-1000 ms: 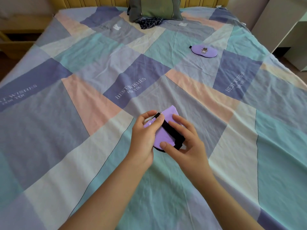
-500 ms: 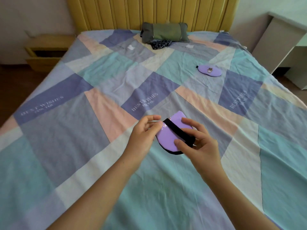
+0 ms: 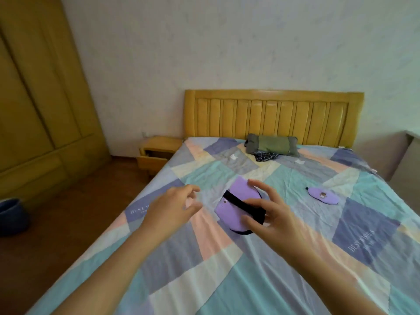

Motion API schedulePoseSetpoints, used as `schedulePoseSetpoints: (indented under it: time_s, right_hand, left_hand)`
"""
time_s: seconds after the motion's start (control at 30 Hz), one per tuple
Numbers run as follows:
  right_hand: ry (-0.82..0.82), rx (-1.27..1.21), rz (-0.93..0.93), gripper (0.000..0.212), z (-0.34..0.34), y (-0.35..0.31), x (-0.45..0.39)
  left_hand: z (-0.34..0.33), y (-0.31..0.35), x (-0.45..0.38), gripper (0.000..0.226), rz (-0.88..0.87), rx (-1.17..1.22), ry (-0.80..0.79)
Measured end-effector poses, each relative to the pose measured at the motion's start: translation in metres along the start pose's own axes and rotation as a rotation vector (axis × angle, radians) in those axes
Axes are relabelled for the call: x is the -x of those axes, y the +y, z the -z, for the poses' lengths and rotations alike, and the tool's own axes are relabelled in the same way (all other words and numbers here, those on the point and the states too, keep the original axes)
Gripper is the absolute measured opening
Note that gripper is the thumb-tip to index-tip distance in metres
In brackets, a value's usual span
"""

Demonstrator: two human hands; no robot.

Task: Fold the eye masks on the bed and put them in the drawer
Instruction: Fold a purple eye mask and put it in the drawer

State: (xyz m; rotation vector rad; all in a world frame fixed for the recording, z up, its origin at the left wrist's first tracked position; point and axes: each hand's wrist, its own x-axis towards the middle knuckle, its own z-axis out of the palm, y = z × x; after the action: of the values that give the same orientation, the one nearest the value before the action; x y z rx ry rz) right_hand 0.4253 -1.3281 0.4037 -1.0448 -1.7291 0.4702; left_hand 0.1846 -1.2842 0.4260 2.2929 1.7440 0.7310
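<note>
Folded eye mask held above the bed, left hand free.

The right hand (image 3: 276,220) pinches a folded purple eye mask (image 3: 236,206) between thumb and fingers, its black strap (image 3: 243,204) wrapped across it, over the patchwork bed (image 3: 227,280). The left hand (image 3: 173,209) hovers just to the left of that mask, fingers loosely spread and holding nothing. A second purple eye mask (image 3: 321,195) lies flat on the bed, well to the right of the held one. A green pillow (image 3: 272,145) sits beyond the held mask at the yellow headboard (image 3: 272,114). A nightstand (image 3: 156,153) with an open drawer (image 3: 151,162) stands beyond the held mask to the left, beside the bed.
</note>
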Motion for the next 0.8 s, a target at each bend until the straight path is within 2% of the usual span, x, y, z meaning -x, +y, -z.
schedulePoseSetpoints:
  time_s: [0.13,0.33,0.43,0.63,0.8]
  right_hand:
    - [-0.068,-0.025,0.171,0.024,0.009,-0.084,-0.036]
    - [-0.131,-0.088,0.316,0.023,-0.012,-0.179,-0.069]
    - [-0.145,-0.143,0.352,0.026,-0.043,-0.214,-0.082]
    - [-0.233,-0.218,0.418,0.032,-0.128,-0.289,-0.103]
    - [-0.272,-0.316,0.494,0.036,-0.218,-0.354,-0.108]
  left_hand:
    - [0.098,0.022,0.033,0.04,0.006,-0.118,0.122]
    - [0.214,0.02,0.107,0.033,0.063,-0.228,0.336]
    - [0.255,0.004,0.14,0.032,0.126,-0.236,0.391]
    - [0.333,-0.042,0.193,0.034,0.211,-0.243,0.402]
    - [0.393,-0.119,0.245,0.033,0.297,-0.284,0.402]
